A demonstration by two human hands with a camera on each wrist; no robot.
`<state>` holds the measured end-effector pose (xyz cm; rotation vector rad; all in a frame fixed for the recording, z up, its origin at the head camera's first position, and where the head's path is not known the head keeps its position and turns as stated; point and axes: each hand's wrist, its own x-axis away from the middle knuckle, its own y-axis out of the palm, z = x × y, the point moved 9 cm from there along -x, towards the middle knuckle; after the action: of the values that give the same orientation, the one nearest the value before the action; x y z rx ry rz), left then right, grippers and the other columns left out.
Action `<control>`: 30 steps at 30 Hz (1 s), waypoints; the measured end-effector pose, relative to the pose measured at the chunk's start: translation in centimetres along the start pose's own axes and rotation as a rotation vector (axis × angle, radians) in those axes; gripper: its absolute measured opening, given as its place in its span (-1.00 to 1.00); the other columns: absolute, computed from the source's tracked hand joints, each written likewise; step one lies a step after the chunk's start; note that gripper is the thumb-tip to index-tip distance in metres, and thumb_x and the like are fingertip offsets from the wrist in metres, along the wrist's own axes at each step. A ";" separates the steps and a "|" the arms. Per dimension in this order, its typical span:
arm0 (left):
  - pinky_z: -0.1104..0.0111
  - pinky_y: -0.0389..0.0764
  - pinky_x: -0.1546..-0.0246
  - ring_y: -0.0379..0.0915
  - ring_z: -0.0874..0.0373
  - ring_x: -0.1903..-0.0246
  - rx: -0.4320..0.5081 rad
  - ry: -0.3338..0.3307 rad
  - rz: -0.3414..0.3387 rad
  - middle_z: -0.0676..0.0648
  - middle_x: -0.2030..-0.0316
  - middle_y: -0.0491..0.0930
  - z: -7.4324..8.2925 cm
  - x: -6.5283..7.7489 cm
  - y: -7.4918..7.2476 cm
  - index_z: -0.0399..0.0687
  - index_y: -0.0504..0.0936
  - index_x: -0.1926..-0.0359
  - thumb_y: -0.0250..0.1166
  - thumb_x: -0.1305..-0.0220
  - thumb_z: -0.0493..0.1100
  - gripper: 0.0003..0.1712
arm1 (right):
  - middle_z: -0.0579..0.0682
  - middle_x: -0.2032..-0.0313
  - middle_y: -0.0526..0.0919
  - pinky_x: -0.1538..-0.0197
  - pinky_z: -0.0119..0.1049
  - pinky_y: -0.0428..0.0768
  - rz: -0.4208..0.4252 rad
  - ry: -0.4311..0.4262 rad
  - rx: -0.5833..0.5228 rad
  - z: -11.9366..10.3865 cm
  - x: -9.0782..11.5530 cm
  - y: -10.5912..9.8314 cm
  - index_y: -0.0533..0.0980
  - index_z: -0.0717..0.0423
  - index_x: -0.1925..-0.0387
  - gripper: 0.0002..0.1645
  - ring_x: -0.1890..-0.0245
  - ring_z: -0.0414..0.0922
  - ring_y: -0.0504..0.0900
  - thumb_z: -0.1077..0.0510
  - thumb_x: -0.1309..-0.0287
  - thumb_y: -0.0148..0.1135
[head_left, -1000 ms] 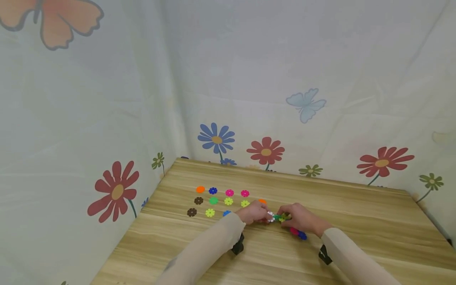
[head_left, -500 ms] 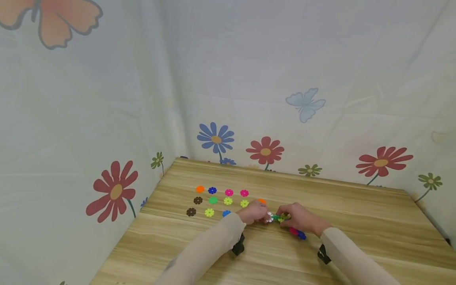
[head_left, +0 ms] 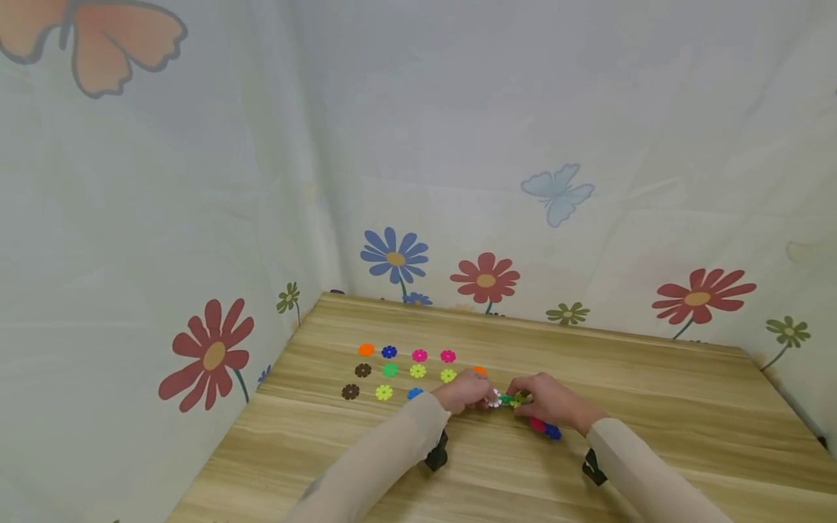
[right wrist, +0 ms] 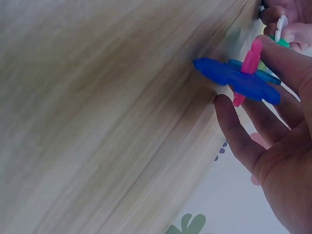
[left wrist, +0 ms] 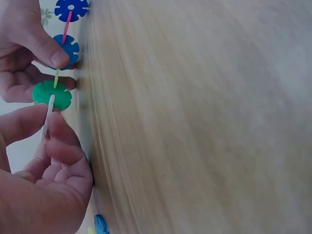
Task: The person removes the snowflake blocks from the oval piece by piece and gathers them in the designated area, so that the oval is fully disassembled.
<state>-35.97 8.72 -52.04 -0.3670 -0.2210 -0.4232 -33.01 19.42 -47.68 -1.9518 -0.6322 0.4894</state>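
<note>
Slotted plastic snowflake discs are joined edge to edge in a chain between the two hands. My left hand (head_left: 463, 392) pinches a white disc (left wrist: 49, 117) between thumb and fingers; that disc is slotted into a green disc (left wrist: 59, 99). Beyond the green come a yellow disc (left wrist: 56, 78), a blue disc (left wrist: 72, 50), a pink disc (left wrist: 67, 28) and a dark blue disc (left wrist: 71, 9). My right hand (head_left: 552, 399) grips the chain around the blue and yellow discs. In the right wrist view the pink disc (right wrist: 251, 58) stands crosswise through the dark blue disc (right wrist: 234, 84) at the chain's free end.
Loose discs lie in rows on the wooden table (head_left: 654, 407) left of the hands, among them an orange disc (head_left: 366, 350), a brown disc (head_left: 350, 391) and a pink disc (head_left: 419, 355). Another orange disc (head_left: 480, 370) lies just behind my left hand. A patterned curtain (head_left: 418, 145) borders the table.
</note>
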 end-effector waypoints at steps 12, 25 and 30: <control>0.43 0.34 0.55 0.37 0.17 0.56 -0.039 -0.010 0.019 -0.01 0.57 0.53 0.1 0.2 -0.4 -0.18 0.62 0.49 0.29 -0.06 -0.33 -0.96 | -0.16 0.25 0.64 0.14 -0.16 0.56 -0.009 -0.004 0.000 -0.3 -0.1 -0.3 0.56 0.00 0.23 -0.76 0.26 -0.20 0.57 0.17 -0.03 0.40; 0.48 0.34 0.63 0.35 0.21 0.63 -0.021 -0.015 0.101 -0.01 0.65 0.48 0.0 0.2 -0.6 -0.16 0.52 0.63 0.23 0.01 -0.43 -0.83 | -0.20 0.26 0.64 0.17 -0.24 0.56 -0.005 -0.019 0.020 -0.3 -0.2 -0.1 0.57 -0.03 0.23 -0.76 0.27 -0.23 0.57 0.15 -0.02 0.41; 0.48 0.33 0.61 0.33 0.21 0.62 -0.026 -0.005 0.037 -0.01 0.61 0.50 0.1 0.4 -0.6 -0.18 0.55 0.55 0.25 -0.05 -0.39 -0.89 | -0.19 0.26 0.64 0.18 -0.25 0.55 -0.003 -0.018 0.036 -0.1 -0.3 -0.1 0.57 -0.03 0.24 -0.76 0.26 -0.23 0.58 0.15 -0.01 0.41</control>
<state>-35.85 8.15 -51.64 -0.3966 -0.2131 -0.3891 -33.15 19.19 -47.55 -1.9144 -0.6331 0.5138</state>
